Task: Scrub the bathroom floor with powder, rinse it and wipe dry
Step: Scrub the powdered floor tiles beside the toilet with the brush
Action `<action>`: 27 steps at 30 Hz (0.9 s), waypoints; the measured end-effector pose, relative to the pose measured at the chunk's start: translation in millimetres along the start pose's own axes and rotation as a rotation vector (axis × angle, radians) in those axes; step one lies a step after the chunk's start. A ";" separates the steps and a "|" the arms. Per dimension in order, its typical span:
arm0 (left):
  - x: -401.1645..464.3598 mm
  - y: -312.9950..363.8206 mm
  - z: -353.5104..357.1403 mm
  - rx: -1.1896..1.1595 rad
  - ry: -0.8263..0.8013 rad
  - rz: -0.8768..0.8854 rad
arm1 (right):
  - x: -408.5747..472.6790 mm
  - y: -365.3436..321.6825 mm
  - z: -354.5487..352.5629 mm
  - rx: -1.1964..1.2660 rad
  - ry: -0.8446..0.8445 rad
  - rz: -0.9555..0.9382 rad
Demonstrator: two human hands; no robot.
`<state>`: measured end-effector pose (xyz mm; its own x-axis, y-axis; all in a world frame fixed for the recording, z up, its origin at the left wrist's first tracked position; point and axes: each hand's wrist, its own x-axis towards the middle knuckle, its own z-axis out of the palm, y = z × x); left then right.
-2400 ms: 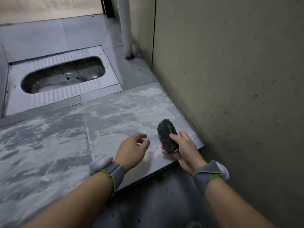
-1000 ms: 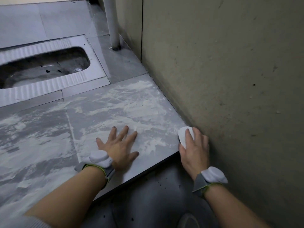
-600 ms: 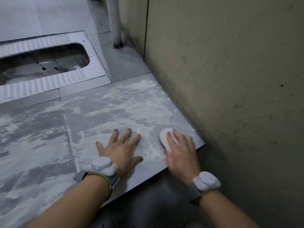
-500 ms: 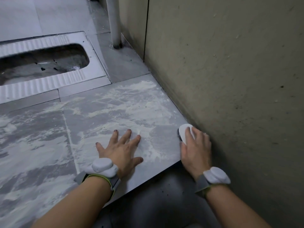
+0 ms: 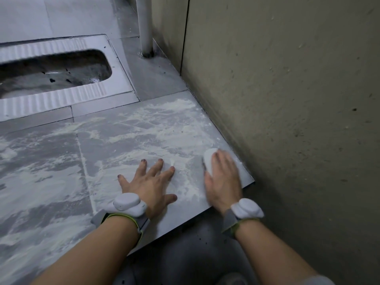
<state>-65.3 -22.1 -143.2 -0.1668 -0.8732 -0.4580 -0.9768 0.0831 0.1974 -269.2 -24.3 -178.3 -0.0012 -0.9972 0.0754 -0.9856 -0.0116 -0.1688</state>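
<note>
Grey floor tiles are smeared with white powder. My left hand rests flat on the powdered tile with its fingers spread. My right hand, blurred by motion, lies over a scrub brush and holds it down on the tile near the wall. Only the brush's white back shows past my fingertips; its dark bristles are hidden underneath.
A beige wall runs close along the right. A squat toilet pan is set into the floor at the upper left, with a white pipe standing behind it. The tiled platform ends in a step down to a darker floor near me.
My right hand slid the brush left, back to the wall, then left again across the powdered tile. My left hand stayed planted.
</note>
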 end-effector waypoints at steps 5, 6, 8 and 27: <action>-0.4 -0.5 0.9 0.006 -0.004 0.003 | -14.3 33.2 -6.5 -0.088 -0.002 -0.370; -0.5 -0.5 0.4 0.005 -0.003 0.005 | -12.4 48.1 -7.7 -0.099 0.028 -0.291; -1.0 -1.0 -0.6 0.004 -0.005 0.007 | -7.1 61.9 -10.3 -0.123 0.076 -0.109; 49.9 -62.4 -32.9 -0.016 0.017 -0.083 | 17.2 -22.0 2.9 -0.144 -0.056 -0.277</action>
<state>-8.4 -86.7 -149.9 -0.0831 -0.8849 -0.4583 -0.9849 0.0027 0.1733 -247.0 -41.4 -176.1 0.2758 -0.9602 0.0441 -0.9610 -0.2764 -0.0084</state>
